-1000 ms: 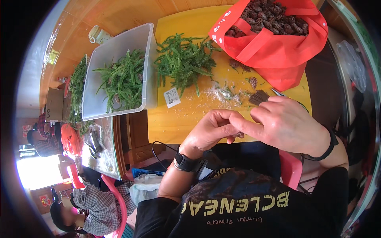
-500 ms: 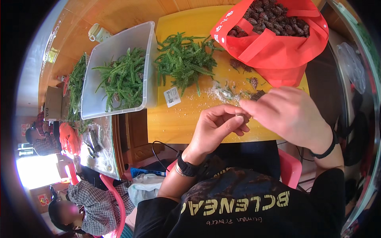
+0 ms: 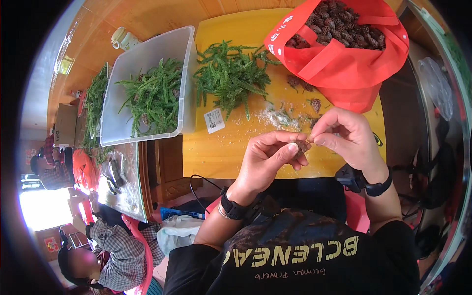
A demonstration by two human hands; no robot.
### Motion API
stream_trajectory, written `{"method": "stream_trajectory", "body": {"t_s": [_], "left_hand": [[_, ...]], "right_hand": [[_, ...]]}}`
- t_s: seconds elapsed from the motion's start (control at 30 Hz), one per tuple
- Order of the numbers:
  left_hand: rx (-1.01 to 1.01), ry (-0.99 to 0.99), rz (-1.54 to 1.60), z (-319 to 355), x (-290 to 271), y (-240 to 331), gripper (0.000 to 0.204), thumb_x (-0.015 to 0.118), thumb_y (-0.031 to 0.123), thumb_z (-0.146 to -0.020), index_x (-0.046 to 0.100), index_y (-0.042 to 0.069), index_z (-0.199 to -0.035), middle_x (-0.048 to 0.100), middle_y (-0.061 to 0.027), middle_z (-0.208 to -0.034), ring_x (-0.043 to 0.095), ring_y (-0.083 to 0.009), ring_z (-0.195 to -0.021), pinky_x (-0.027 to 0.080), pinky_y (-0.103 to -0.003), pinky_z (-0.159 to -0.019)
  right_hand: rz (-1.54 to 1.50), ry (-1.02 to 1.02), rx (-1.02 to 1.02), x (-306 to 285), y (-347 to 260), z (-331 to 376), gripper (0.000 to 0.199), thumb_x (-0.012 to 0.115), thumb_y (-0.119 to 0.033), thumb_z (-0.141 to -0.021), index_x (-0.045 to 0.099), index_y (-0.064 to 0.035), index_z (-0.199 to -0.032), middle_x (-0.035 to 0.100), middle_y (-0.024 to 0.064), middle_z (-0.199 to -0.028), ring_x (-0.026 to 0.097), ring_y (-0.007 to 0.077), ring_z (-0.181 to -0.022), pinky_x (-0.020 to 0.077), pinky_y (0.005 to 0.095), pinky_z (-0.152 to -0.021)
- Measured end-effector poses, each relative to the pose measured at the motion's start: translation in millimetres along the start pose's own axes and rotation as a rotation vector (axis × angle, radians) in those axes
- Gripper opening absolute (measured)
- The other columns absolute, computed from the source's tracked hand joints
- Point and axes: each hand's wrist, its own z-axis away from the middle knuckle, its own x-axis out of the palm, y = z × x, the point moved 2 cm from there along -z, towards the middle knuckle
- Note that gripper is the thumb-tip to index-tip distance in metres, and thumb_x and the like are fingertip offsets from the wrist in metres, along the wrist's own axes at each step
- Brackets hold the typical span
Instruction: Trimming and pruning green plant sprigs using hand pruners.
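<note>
Above the near edge of the yellow table, my left hand (image 3: 263,160) is closed, its thumb and fingers around a small brown pine cone (image 3: 302,146). My right hand (image 3: 351,140) meets it from the right, thumb and forefinger pinched together at the cone's upper end. Something thin seems to be between those fingertips, too small to make out. Just beyond the hands lie white crumbs (image 3: 275,117) and a loose pine cone (image 3: 315,104). A pile of green artificial sprigs (image 3: 231,73) lies farther off, beside a white label card (image 3: 214,121).
At the far right stands a red bag (image 3: 344,69) full of pine cones (image 3: 339,24). A clear plastic bin (image 3: 190,83) with sprigs sits at the left. A black-and-yellow tool handle (image 3: 377,139) lies by my right hand. A person in a checked shirt (image 3: 123,255) sits lower left.
My right hand has turned and drawn back slightly, and its pinching fingertips now show at the cone. The left hand has barely moved. The tool handle has come into sight.
</note>
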Motion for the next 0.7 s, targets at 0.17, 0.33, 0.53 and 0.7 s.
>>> {"method": "stream_trajectory", "body": {"t_s": [0.17,0.33,0.53,0.7], "left_hand": [[0.013,-0.006,-0.173,1.0,0.6,7.4,0.023,0.055,0.011,-0.088,0.056,-0.003,-0.107,0.062,-0.0161,-0.095,0.063,-0.0182,-0.072,0.051,-0.025,-0.06],[0.065,-0.031,-0.112,2.4,2.2,9.6,0.022,0.055,0.007,-0.088,0.057,-0.005,-0.107,0.063,-0.0113,-0.093,0.062,-0.0151,-0.076,0.05,-0.025,-0.064],[0.053,-0.08,0.067,3.8,1.6,6.5,0.023,0.054,0.009,-0.089,0.057,-0.003,-0.108,0.063,-0.0119,-0.093,0.062,-0.0163,-0.075,0.051,-0.026,-0.065],[0.018,-0.076,0.036,3.4,4.1,6.7,0.022,0.054,0.01,-0.089,0.058,-0.004,-0.107,0.063,-0.0116,-0.093,0.062,-0.0149,-0.075,0.051,-0.025,-0.065]], "right_hand": [[0.1,-0.021,-0.006,2.4,-5.2,-5.5,0.007,0.063,-0.005,-0.082,0.057,-0.0017,-0.085,0.059,0.0023,-0.079,0.054,0.0057,-0.07,0.042,0.0191,-0.063],[-0.056,-0.026,0.005,2.8,-0.6,-7.7,0.013,0.066,-0.009,-0.08,0.057,-0.0015,-0.087,0.059,0.0032,-0.088,0.055,0.007,-0.079,0.0434,0.0203,-0.069],[-0.303,-0.149,0.059,4.3,4.8,-12.9,0.024,0.065,-0.018,-0.082,0.058,0.0007,-0.096,0.057,0.0046,-0.094,0.055,0.0102,-0.086,0.0438,0.0236,-0.073],[-0.343,-0.166,0.07,4.2,12.0,-14.8,0.017,0.061,-0.013,-0.084,0.057,0.0008,-0.093,0.057,0.0063,-0.095,0.055,0.0106,-0.086,0.0441,0.0241,-0.075]]}}
